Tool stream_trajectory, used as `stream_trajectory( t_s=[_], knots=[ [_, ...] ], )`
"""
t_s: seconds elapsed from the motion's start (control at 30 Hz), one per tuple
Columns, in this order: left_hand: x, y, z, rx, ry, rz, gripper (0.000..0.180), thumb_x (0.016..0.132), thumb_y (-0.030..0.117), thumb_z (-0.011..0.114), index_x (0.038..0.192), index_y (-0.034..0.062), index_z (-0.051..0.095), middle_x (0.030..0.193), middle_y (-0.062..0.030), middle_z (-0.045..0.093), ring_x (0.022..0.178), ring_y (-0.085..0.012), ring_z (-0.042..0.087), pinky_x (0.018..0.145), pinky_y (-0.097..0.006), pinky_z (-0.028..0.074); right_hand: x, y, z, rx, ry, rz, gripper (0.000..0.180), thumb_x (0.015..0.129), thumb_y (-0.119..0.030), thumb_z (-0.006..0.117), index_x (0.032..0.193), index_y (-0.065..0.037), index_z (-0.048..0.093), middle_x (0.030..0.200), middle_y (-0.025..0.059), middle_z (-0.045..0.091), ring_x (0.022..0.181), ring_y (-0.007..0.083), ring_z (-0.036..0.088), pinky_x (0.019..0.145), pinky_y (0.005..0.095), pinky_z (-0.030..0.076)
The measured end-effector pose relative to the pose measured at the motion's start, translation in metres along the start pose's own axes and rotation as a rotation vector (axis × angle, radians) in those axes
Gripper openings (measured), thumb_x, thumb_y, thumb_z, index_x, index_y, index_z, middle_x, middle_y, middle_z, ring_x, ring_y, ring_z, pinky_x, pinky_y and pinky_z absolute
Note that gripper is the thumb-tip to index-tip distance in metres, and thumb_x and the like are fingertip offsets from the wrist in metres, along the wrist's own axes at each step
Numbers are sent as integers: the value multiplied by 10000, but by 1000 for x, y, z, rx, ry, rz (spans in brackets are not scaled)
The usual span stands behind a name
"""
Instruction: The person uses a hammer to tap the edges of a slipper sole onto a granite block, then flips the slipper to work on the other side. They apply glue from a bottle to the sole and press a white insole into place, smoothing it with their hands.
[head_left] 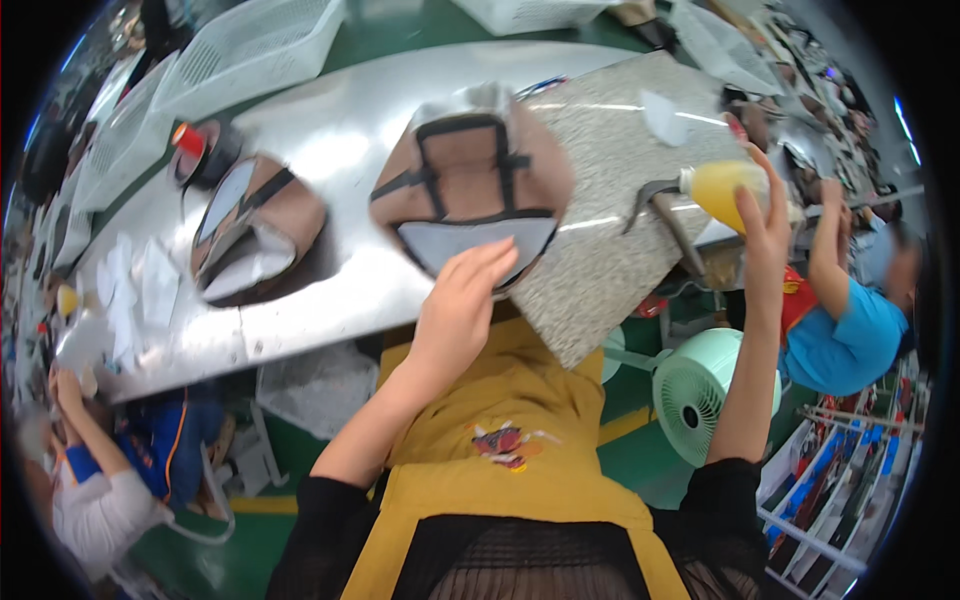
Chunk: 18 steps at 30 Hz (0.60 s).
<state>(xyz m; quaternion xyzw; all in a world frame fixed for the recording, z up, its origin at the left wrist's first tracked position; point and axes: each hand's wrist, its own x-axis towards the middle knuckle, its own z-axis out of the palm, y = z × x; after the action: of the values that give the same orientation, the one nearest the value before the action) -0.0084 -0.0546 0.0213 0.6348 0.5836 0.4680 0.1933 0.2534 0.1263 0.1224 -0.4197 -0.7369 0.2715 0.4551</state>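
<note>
A brown bag (460, 160) with black trim and a light grey lower panel stands on the metal table in front of me. My left hand (462, 300) lies with its fingers stretched out against the bag's grey panel. To the right, my right hand (765, 215) is wrapped round a squeeze bottle (718, 192) of yellow liquid, held on its side with its white cap pointing left. Just left of the cap is a dark curved tool head, and a hammer-like handle (678, 235) slants below it on the speckled board; I cannot tell whether the bottle touches it.
A second brown bag (262, 232) and a spool with a red top (190, 140) sit on the metal table (330, 290). A speckled board (610, 150) covers its right part. White crates (250, 60) line the far side. A green fan (700, 395) stands below right; people work on both sides.
</note>
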Motion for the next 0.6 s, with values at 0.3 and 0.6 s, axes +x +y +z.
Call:
stream_trajectory(
  t_s=[0.3, 0.6],
  knots=[
    [20, -4, 13, 712, -10, 277, 446, 704, 37, 549, 1148, 17, 577, 1278, -41, 522, 977, -220, 509, 801, -337, 397, 143, 129, 11, -610, -54, -143, 662, 760, -466, 690, 1272, -93, 498, 1085, 208, 564, 997, 304, 573, 877, 373, 445],
    [35, -19, 29, 842, -49, 284, 387, 756, 120, 559, 1126, 9, 577, 1125, -52, 545, 885, -200, 491, 717, -318, 381, 167, 180, 35, -759, -215, -145, 778, 750, -548, 657, 1298, -27, 476, 1151, 290, 554, 1124, 376, 516, 948, 406, 404]
  ],
)
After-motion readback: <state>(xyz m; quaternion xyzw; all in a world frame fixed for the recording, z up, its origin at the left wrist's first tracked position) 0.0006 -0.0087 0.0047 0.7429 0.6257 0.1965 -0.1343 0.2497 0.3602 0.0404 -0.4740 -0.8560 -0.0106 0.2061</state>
